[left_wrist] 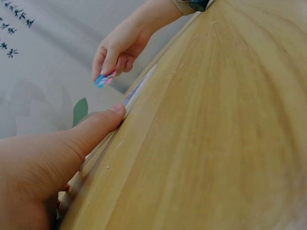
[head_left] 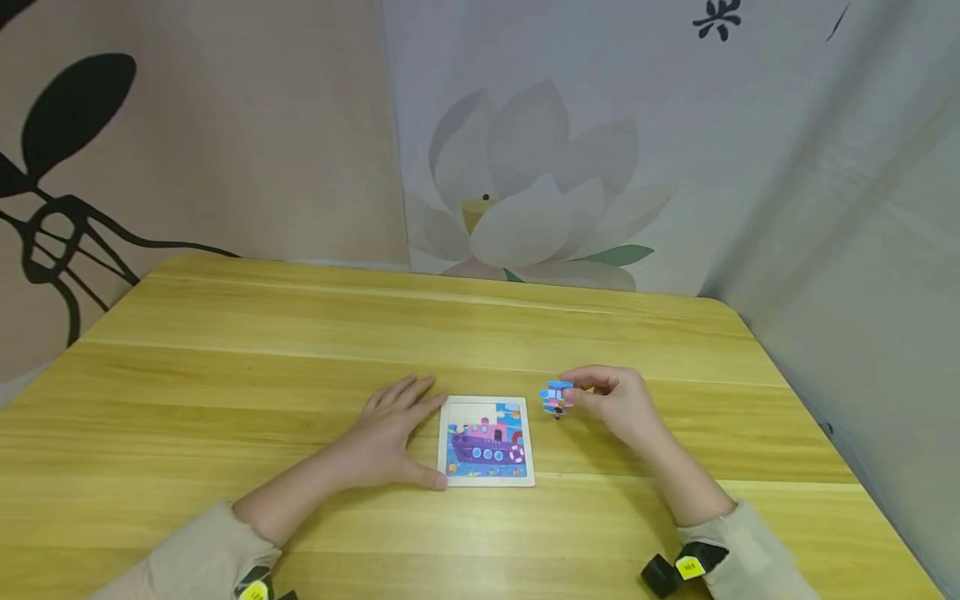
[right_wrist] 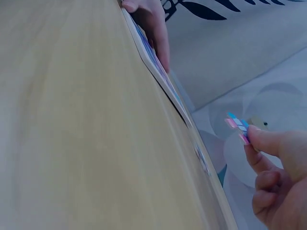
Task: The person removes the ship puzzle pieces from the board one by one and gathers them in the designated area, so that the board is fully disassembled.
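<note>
In the head view, two pale sleeves [head_left: 187,557] occupy the near edge, each beside a black wrist device [head_left: 701,557] with a yellow label. The left hand [head_left: 386,437] lies spread, fingers extended, grasping nothing; it touches the left side of the puzzle board [head_left: 487,482], thumb at the near corner. The head view alone shows the board's ship picture plainly, with a pale unfilled area at upper left; both wrist views show the board nearly edge-on. The right hand [head_left: 618,408], right of the board, pinches a puzzle piece [head_left: 557,393] between thumb and fingertip. The right wrist view adds the remaining fingers, curled in, and a small patterned item [right_wrist: 202,160] lying on the table [head_left: 262,358]. Beyond the table stands a backdrop [head_left: 300,125] with a lotus print [head_left: 525,221].
</note>
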Demonstrator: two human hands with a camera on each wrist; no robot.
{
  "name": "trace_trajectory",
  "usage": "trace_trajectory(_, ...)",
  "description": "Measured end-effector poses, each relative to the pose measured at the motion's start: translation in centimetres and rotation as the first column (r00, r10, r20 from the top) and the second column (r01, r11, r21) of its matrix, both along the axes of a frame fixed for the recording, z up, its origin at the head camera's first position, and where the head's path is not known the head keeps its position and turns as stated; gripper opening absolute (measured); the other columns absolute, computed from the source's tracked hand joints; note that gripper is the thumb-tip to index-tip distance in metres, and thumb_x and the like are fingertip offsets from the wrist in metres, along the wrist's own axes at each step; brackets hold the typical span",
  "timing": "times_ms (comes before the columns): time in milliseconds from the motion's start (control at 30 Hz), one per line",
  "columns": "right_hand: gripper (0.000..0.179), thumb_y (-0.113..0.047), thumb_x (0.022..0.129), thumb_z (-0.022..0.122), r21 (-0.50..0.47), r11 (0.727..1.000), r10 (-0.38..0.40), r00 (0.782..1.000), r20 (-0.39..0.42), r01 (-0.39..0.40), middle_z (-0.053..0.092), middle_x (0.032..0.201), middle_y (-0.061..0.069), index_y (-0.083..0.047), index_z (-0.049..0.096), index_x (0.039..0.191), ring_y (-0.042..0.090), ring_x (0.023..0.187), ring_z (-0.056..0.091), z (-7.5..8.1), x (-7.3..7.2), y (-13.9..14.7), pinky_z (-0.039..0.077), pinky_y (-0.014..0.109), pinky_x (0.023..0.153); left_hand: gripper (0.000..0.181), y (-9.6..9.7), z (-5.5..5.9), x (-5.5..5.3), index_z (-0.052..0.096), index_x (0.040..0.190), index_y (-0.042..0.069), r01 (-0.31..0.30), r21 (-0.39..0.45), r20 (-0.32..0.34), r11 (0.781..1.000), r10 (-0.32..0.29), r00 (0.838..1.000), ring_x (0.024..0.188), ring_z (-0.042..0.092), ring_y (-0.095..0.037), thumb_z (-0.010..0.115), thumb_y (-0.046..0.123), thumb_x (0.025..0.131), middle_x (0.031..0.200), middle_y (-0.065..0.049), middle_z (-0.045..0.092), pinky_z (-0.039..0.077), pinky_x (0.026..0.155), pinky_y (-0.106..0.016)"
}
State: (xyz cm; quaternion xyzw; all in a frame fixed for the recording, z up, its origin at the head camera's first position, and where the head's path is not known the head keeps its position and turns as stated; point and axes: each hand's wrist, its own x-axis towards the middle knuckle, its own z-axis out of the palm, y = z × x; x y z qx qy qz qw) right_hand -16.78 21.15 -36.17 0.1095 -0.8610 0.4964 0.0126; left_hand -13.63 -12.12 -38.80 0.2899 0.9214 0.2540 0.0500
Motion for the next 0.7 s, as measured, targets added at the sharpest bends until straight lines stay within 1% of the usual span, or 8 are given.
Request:
trace_trajectory(200, 0.021, -0.014, 0.083, 0.075, 0.03, 0.999, -0.027, 1.0, 0.007, 0.027, 0.07, 0.092, 0.007, -0.003, 0.074, 0.102, 0.014, 0.059, 0.04, -0.1, 0.0, 1.7, 0.032, 0.022, 0.049, 0.114, 0.0, -0.1, 0.0, 0.034, 0.149, 0.007, -0.003, 0.006, 0.009, 1.0, 0.003, 1.0, 0.142, 0.007, -0.041, 0.07, 0.073, 0.062, 0.156, -0.017, 0.016, 0.003, 0.108, -0.064)
trace_trajectory(367, 0.021, -0.011, 0.083, 0.075, 0.048, 0.998, -0.043, 0.999, 0.019, 0.043, 0.07, 0.09, 0.008, -0.002, 0.074, 0.102, 0.014, 0.063, 0.043, -0.4, -0.2, 2.9, 0.035, 0.022, 0.05, 0.114, 0.1, 0.0, 0.0, 0.035, 0.148, 0.006, 0.0, 0.009, 0.002, 1.0, 0.0, 1.0, 0.141, 0.008, -0.042, 0.07, 0.073, 0.062, 0.156, -0.018, 0.018, 0.004, 0.108, -0.065)
trace_trajectory(533, 0.02, -0.01, 0.085, 0.073, 0.08, 0.996, -0.039, 0.999, 0.026, 0.037, 0.071, 0.091, 0.008, -0.001, 0.074, 0.102, 0.016, 0.068, 0.045, -0.7, -0.4, 3.8, 0.037, 0.022, 0.053, 0.114, 0.2, 0.0, 0.0, 0.035, 0.148, 0.006, -0.002, 0.004, 0.002, 1.0, 0.002, 1.0, 0.141, 0.008, -0.042, 0.07, 0.073, 0.062, 0.156, -0.018, 0.017, 0.004, 0.108, -0.064)
trace_trajectory(700, 0.02, -0.01, 0.085, 0.073, 0.094, 0.995, -0.028, 0.998, 0.059, 0.023, 0.071, 0.095, 0.009, 0.0, 0.073, 0.103, 0.016, 0.073, 0.05, -1.2, -0.6, 4.4, 0.041, 0.022, 0.057, 0.114, 0.2, 0.0, 0.0, 0.036, 0.147, 0.005, 0.003, 0.004, -0.004, 1.0, -0.003, 1.0, 0.141, 0.009, -0.042, 0.068, 0.074, 0.063, 0.155, -0.019, 0.019, 0.005, 0.108, -0.065)
